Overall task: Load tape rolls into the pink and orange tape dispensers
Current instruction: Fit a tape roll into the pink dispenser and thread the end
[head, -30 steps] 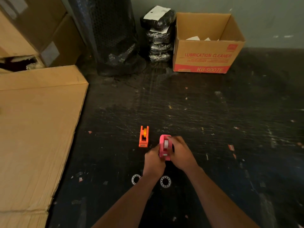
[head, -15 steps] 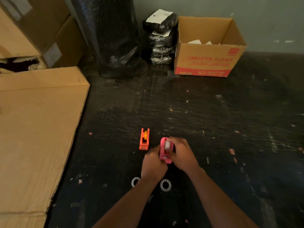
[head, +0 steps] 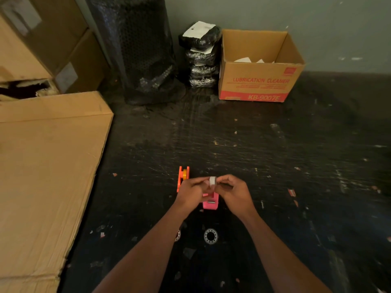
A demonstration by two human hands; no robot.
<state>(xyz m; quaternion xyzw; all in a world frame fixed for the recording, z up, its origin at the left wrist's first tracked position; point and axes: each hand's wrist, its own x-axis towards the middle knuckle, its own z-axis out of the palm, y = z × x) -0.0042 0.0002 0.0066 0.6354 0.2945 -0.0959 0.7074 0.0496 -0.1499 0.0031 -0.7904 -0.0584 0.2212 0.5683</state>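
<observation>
A small white tape roll (head: pixel 212 181) is pinched between my left hand (head: pixel 193 192) and my right hand (head: pixel 233 192), held just above the pink dispenser (head: pixel 210 203), which stands on the dark floor with its cutter end toward me. The orange dispenser (head: pixel 183 176) stands upright just left of my left hand, a yellow hub showing in it; its near end is hidden by my fingers. Two clear tape rolls lie flat on the floor nearer me, one (head: pixel 211 236) in full view and one (head: pixel 177 235) mostly hidden behind my left forearm.
A large flat cardboard sheet (head: pixel 46 176) covers the floor to the left. Stacked cartons (head: pixel 42 43) and a black wrapped roll (head: pixel 137 49) stand at the back, beside black bundles (head: pixel 201 58) and an open "Lubrication Cleaner" box (head: pixel 258 81). Paper scraps litter the floor.
The white roll has come up out of the pink dispenser and is now held between both hands above it. The pink dispenser is no longer gripped.
</observation>
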